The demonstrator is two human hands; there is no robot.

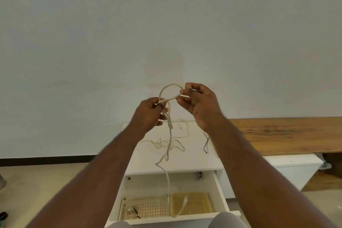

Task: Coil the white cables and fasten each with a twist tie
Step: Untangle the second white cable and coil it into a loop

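We've got both hands pinching the white cable (169, 91): left hand (150, 114) at the crossing, right hand (197, 102) on the loop (limp, light; grip crossings).

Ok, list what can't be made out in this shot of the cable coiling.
- Head view: where the white cable sits inside the left hand, hidden by curled fingers.
- Drawer front, cut off by the knees and bottom edge.
- Small coiled bundle in the drawer tray: too small to tell whether a tie holds it.
- Black twist tie on the cabinet top: too thin for detail.
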